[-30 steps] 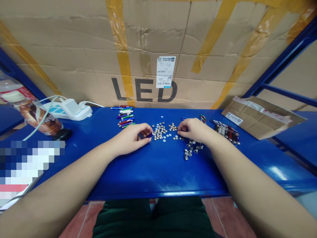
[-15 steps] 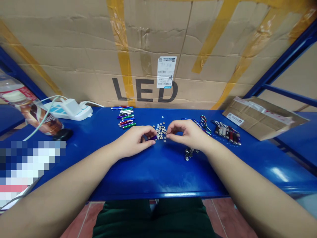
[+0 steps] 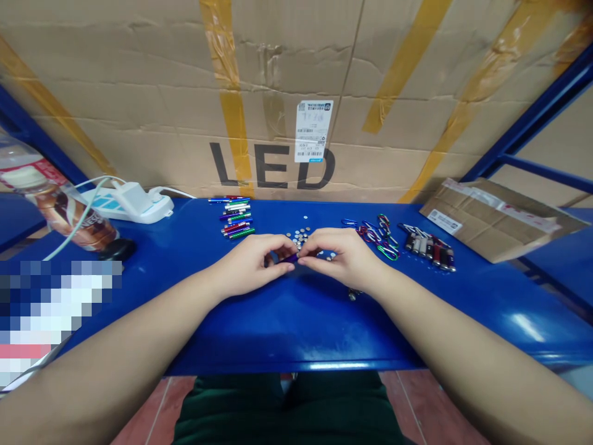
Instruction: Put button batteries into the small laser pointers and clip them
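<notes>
With my left hand [image 3: 250,262] I am pinching a purple tube [image 3: 288,258] between thumb and fingers, holding it just above the middle of the table [image 3: 278,327], its right end pointing toward my right hand [image 3: 345,258]. That hand is curling inward, its thumb and fingertips meeting at the tube's right end; I cannot tell whether they are gripping the tube, a tiny part, or only touching. Just beyond my fingertips, button cells [image 3: 301,234] are lying in a loose cluster, partly hidden by my hands, and small white discs [image 3: 327,254] are showing beside my right fingers. Below my right wrist, a few metal clasps [image 3: 354,295] are peeking out. To the far left, coloured tubes [image 3: 238,217] are lying in a rough stack; to the right, bright carabiners [image 3: 370,233] are resting in a tangle, and farther right a row of keychain lights [image 3: 428,249] is lying side by side. A small carton [image 3: 491,222] is sitting at the right edge, while a bottle [image 3: 76,216] and a power strip [image 3: 134,207] are occupying the left. Behind everything, a big carton [image 3: 162,123] marked LED is standing along the far edge.
</notes>
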`<state>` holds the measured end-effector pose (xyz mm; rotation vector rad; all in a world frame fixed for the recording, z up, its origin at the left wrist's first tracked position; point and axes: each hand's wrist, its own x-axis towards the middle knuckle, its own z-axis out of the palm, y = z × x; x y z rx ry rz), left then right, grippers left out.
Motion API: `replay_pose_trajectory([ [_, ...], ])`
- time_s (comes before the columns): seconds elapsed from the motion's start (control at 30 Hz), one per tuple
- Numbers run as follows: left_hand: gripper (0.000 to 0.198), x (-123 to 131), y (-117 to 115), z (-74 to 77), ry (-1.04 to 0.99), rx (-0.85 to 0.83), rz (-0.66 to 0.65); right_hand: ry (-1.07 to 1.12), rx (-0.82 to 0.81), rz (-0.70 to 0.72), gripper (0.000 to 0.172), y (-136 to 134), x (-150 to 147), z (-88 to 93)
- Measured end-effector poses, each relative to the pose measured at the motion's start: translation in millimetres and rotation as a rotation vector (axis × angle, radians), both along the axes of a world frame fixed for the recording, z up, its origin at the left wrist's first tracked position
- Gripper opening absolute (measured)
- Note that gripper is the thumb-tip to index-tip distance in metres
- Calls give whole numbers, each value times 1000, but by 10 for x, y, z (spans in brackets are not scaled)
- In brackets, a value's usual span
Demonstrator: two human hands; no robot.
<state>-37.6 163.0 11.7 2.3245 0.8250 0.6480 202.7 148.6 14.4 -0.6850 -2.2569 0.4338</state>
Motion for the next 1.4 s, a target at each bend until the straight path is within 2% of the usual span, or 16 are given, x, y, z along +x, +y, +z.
replay_pose_trajectory([
  [0.33,17,-17,25,-37,-32,41,-31,-45,127,42,7,15,-2,-35],
  [0.57,14,-28,46,-71,-101,26,-45,-8,148,51,3,-8,23,5],
  [0.67,11,-27,48,-69,-119,20,-38,-21,152,-46,4,17,114,47],
  [0.8,9,-30,49,-62,-104,8,-9,-243,106,-394,5,133,335,46],
  [0.9,10,-38,51,-60,-84,3,-1,-471,-31,-602,12,238,486,-4],
  [1.03,16,-45,52,-57,-46,-4,22,-600,-133,-607,15,313,536,-68],
  [1.4,17,-62,44,-43,-3,5,36,-605,-169,-543,3,287,429,-62],
])
